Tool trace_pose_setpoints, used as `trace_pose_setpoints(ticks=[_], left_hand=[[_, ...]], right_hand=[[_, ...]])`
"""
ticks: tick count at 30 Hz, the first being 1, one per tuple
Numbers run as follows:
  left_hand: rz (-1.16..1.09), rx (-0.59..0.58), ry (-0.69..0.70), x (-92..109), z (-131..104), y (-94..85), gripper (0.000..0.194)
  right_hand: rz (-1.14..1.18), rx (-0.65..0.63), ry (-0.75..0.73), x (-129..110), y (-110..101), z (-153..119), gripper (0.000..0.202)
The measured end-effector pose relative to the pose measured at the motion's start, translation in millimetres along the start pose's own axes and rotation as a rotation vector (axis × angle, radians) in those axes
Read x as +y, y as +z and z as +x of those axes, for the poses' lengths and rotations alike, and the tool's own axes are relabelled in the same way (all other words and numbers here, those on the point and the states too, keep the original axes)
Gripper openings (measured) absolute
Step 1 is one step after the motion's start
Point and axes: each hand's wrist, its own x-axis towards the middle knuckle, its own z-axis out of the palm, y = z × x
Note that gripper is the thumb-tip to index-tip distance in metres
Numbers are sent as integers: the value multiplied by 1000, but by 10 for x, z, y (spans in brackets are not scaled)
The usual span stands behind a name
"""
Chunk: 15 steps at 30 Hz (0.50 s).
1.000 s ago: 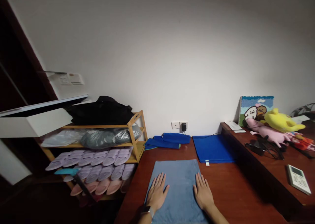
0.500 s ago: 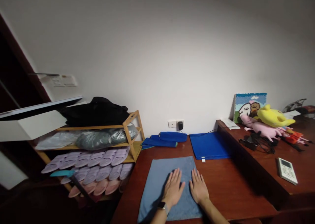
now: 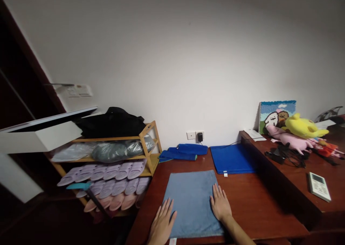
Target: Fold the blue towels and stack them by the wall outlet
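Observation:
A grey-blue cloth (image 3: 191, 202) lies flat on the reddish-brown wooden table (image 3: 256, 205), with a small white tag showing under its near edge. My left hand (image 3: 162, 221) rests along the cloth's left edge near the front, fingers stretched out and slightly apart. At the right edge, my right hand (image 3: 221, 203) lies flat with its fingers spread, partly over the cloth. Neither hand grips anything. Behind the cloth are a folded bright blue cloth (image 3: 233, 159) at the right and rolled or bunched blue cloths (image 3: 184, 152) at the left.
On the left stands a wooden rack (image 3: 148, 144) with lilac and pink slippers (image 3: 122, 169), plastic-wrapped items and a black bag (image 3: 113, 123). A higher desk (image 3: 293, 169) on the right bears plush toys (image 3: 304, 126), a remote (image 3: 318, 186) and cables. A plugged-in adapter (image 3: 199, 136) trails a cord.
My left hand has moved from the middle of the cloth to its left near edge. The right hand stays at the right edge. The view has shifted slightly.

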Motion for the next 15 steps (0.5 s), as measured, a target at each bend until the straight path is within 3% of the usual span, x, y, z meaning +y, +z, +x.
trace_pose_setpoints(ticks=[3,8,12,15], left_hand=[[4,35,-29,-134,-191,10,62],[10,73,-27,-70,-218,32,63],[14,91,-29,-68,-190,52,63],[22,91,-23,-64,-204,44,64]], right_hand=[[-27,-19,16,-20,-35,6,70],[-48,8,45,-74,-112,-111,68],[-39,112,57,-44,42,-443,67],[-27,73,50,-11,184,-698,68]])
